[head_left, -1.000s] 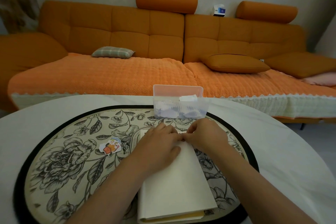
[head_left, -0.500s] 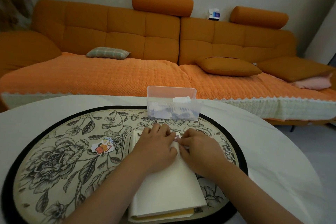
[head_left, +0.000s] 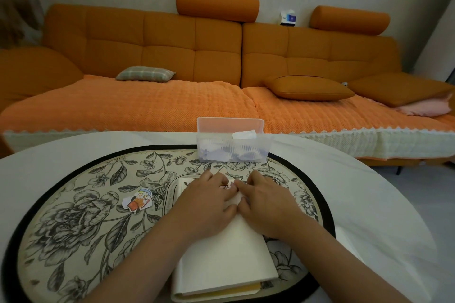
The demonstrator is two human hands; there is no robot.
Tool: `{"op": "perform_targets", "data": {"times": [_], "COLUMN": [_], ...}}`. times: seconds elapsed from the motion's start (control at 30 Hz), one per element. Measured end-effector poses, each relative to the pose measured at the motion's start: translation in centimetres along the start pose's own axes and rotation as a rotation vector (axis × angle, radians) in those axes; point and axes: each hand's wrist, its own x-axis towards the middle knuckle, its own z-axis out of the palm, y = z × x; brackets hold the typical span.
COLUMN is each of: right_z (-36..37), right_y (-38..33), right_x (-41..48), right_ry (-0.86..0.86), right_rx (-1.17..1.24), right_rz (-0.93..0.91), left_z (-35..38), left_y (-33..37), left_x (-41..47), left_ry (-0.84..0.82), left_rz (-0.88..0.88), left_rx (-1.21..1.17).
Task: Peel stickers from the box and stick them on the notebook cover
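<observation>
Notebook (head_left: pixel 222 262), cream cover, closed, lies on floral mat (head_left: pixel 73 229). Its near end, with the yellowish page edge, is nearest the camera, below both wrists. Both hands rest palm-down on the cover's far half. Left hand (head_left: pixel 204 206): fingers fairly flat, tips pressing on the cover at a small sticker (head_left: pixel 227 186); not curled round anything. Right hand (head_left: pixel 267 206): fingers bent, index tip at the same sticker's right edge; cannot tell whether it pinches or just presses. The two hands' fingertips and thumbs meet over the cover. Sticker sits right where the fingertips meet, on the cover near its far end, mostly hidden; whether it is fully stuck down is unclear.

Left of the left hand, apart from it, a loose cartoon sticker (head_left: pixel 137 202) lies on the mat. Just beyond the fingertips, clear plastic box (head_left: pixel 234 147) stands upright at the mat's far edge, with white paper pieces inside. Mat lies on white table (head_left: pixel 369 204). Far beyond the hands: orange sofa (head_left: pixel 147 49), plaid cushion (head_left: pixel 145 73) on the left, orange cushion (head_left: pixel 307 87) on the right, small white-blue carton (head_left: pixel 288 18) on the sofa back.
</observation>
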Motion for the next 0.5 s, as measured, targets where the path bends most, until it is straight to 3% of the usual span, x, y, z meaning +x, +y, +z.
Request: {"op": "perform_targets", "data": {"times": [0.1,0.27,0.5], "right_z": [-0.1,-0.3,-0.8], "right_y": [0.2,0.7,0.7], "right_x": [0.0,-0.4,-1.0], "right_ry": [-0.018,-0.017,-0.016], "right_rx": [0.019,0.010,-0.014], "right_rz": [-0.002,-0.031,-0.068], "left_z": [-1.1,-0.2,0.5], "left_y": [0.3,0.4,0.9], "left_x": [-0.4,-0.3,0.7], "left_ry": [0.016,-0.022,-0.011], "left_rz": [0.049,-0.065,-0.131], "left_rx": [0.036,-0.121,-0.003]}}
